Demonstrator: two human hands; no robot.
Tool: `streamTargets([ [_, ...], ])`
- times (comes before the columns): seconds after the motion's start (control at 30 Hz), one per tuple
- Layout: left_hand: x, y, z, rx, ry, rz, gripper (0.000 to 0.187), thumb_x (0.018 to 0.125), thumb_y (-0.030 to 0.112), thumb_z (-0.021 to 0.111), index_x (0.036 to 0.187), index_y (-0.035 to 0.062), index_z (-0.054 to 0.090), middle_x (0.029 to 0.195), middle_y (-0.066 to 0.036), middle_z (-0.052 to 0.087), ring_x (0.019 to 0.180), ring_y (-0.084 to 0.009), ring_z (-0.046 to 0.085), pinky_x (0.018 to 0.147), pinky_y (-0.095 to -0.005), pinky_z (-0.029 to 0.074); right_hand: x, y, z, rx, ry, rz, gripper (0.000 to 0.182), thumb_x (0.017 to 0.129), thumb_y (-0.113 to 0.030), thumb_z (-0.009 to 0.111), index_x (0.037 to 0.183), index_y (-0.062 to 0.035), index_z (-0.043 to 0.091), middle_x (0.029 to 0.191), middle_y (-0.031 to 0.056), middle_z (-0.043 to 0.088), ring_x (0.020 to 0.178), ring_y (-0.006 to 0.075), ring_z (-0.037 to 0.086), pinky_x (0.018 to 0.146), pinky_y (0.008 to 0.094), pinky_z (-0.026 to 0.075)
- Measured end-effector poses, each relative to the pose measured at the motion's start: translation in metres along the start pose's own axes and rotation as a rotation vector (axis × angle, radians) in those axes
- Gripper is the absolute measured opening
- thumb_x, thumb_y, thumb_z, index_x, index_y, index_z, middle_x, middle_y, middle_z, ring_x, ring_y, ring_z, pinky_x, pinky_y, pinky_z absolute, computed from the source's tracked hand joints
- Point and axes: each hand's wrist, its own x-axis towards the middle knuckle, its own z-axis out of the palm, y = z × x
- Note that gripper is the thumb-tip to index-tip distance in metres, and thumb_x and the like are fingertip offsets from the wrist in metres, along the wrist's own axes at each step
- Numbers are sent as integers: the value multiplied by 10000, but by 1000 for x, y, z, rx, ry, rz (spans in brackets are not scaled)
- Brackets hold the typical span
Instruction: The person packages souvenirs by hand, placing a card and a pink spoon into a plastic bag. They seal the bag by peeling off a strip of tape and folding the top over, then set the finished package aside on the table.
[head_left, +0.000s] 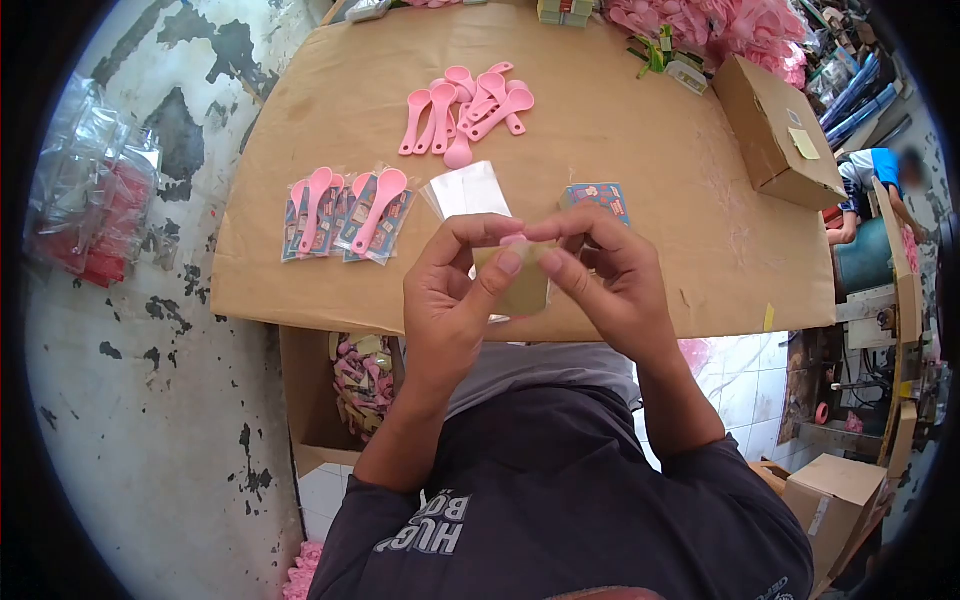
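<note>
My left hand and my right hand meet above the near edge of the table, both closed in a pinch. Between their fingertips is a small see-through plastic bag with something olive-coloured in it. A bit of pink shows at its top, mostly hidden by the fingers. Just behind the left hand lies a stack of white plastic bags. Blue printed cards sit behind the right hand. To the left are packed bags, each with a pink spoon and a blue card.
Loose pink spoons lie in a heap on the brown-covered table. A cardboard box stands at its right edge. Below the table, an open carton holds many packed pieces. Another person is at the far right.
</note>
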Motion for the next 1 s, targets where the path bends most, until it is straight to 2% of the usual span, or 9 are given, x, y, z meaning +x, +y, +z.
streamTargets([
  [0.03, 0, 1, -1, 2, -1, 1, 258, 1013, 90, 661, 1235, -33, 616, 1275, -146, 640, 1092, -138, 636, 868, -281, 605, 2, 4, 1, 88, 28, -27, 187, 980, -133, 716, 1114, -2, 707, 924, -16, 676, 818, 37, 599, 702, 204, 450],
  [0.2, 0, 8, -2, 78, 40, 0, 211, 1013, 40, 653, 1187, -77, 670, 1121, -149, 734, 1067, -154, 686, 898, -293, 566, 5, -6, -6, 184, 15, 51, 138, 995, -93, 696, 1111, -22, 718, 957, -6, 694, 817, 37, 600, 674, 208, 447],
  [0.37, 0, 5, -7, 61, 26, 8, 182, 1011, 30, 654, 1161, -68, 684, 1086, -150, 750, 1022, -144, 706, 877, -263, 552, 6, -9, -14, 233, 2, 93, 109, 998, -61, 679, 1081, -10, 727, 957, 9, 687, 790, 41, 582, 666, 215, 436],
  [0.53, -4, -3, -16, 86, -9, 97, 128, 1000, -9, 640, 1111, -52, 688, 1039, -127, 747, 993, -126, 699, 872, -254, 540, 10, -2, -22, 199, -110, -166, 134, 974, 32, 622, 1011, 8, 749, 939, 35, 662, 798, 71, 556, 677, 238, 422],
  [0.6, -3, -2, -17, 39, -64, 157, 115, 985, -50, 606, 1073, -42, 680, 1029, -117, 738, 983, -132, 694, 865, -265, 537, 12, -4, -26, 157, -127, -197, 148, 960, 41, 611, 1007, 8, 747, 937, 41, 661, 811, 78, 559, 681, 241, 424],
  [0.77, -3, -3, -24, -69, -89, 114, 127, 971, -69, 592, 1067, -37, 669, 1077, -137, 735, 1023, -162, 696, 892, -284, 541, 11, -12, -27, 99, -141, -240, 110, 932, 32, 605, 935, 11, 713, 938, 45, 665, 818, 78, 563, 680, 247, 429],
  [0.87, -2, 6, -10, -31, -45, 71, 108, 975, -50, 627, 1074, -36, 667, 1129, -159, 734, 1074, -182, 700, 904, -287, 551, 7, -10, -23, 24, -114, -163, 33, 921, 5, 670, 953, -5, 666, 953, 26, 653, 808, 56, 565, 669, 221, 421],
  [0.93, -1, 13, 1, 28, -8, 37, 110, 976, -38, 646, 1083, -37, 668, 1158, -171, 733, 1097, -195, 701, 901, -288, 558, 7, -7, -17, 70, -27, -130, 164, 900, -3, 737, 1027, -35, 637, 968, -4, 632, 775, 29, 548, 643, 194, 408],
  [1.0, 0, 16, 3, -78, -70, -90, 197, 963, -13, 692, 1157, -42, 673, 1207, -159, 728, 1097, -194, 707, 884, -290, 577, 8, -9, -8, 169, 24, -155, 214, 893, -4, 757, 1063, -49, 636, 973, -12, 621, 757, 25, 538, 630, 190, 406],
])
